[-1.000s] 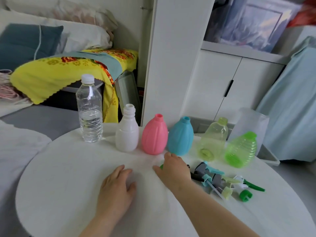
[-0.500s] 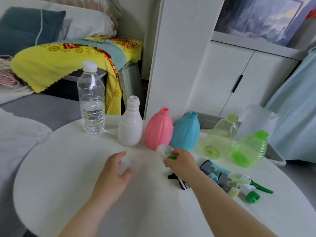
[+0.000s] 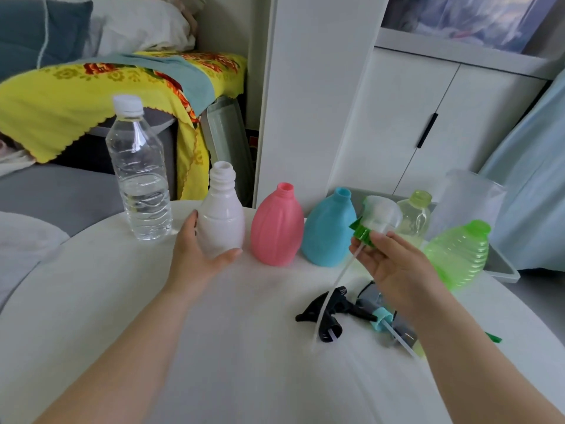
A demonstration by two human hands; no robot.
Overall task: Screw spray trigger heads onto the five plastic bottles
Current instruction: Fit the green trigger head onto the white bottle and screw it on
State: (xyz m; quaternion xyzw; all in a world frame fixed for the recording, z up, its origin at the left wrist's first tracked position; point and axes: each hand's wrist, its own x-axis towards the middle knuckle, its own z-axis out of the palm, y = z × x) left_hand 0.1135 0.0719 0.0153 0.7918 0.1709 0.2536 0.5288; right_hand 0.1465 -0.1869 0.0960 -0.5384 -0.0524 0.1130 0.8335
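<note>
White bottle stood upright at frame centre-left on the desk, neck open, long axis vertical. Left hand cupped its lower body, fingers half-curled. Right hand, centre-right and level w/ the neck, pinched a spray head; its tube hung down-left, still well right of the bottle.

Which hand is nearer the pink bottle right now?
Left. The left hand wraps the white bottle right beside the pink bottle; the right hand holds a spray head beyond the blue bottle.
</note>
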